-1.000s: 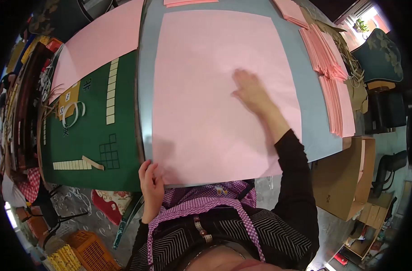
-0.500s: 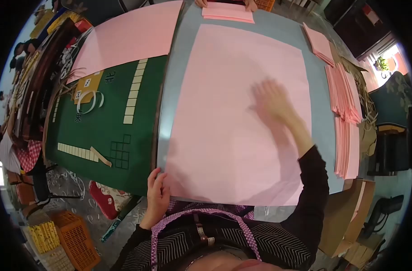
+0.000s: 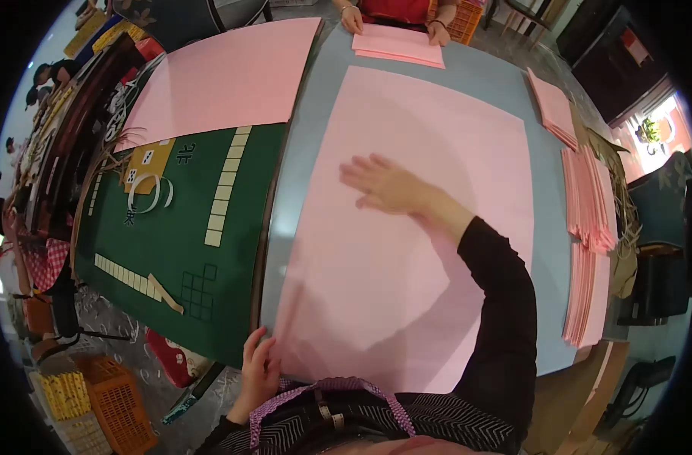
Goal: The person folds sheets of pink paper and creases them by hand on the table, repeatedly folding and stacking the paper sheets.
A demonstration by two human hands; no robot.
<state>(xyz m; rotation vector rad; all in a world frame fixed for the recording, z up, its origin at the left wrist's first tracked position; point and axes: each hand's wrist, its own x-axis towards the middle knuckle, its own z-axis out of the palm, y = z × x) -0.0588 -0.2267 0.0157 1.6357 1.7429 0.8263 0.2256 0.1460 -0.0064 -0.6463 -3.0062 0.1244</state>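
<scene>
A large pink paper sheet [image 3: 407,265] lies flat on the grey-blue tabletop [image 3: 289,189]. My right hand [image 3: 388,188] is spread over the left-middle of the sheet, palm down and a little blurred, fingers apart. At the sheet's lower left corner, my left hand [image 3: 259,373] rests by the table edge with its fingers stretched and slightly apart. A faint fold or shadow runs up the sheet's left edge from there.
Folded pink paper stacks [image 3: 588,201] line the right edge. Across the table, another person's hands [image 3: 352,20] hold folded pink paper [image 3: 397,45]. To the left, a green mahjong-patterned board [image 3: 232,284] bears another pink sheet [image 3: 225,76]. An orange crate [image 3: 118,406] stands on the floor.
My right hand has swept left across the sheet, from its right side to the left-middle. My left hand stays at the lower left corner. The view has tilted up slightly, showing more of the other person.
</scene>
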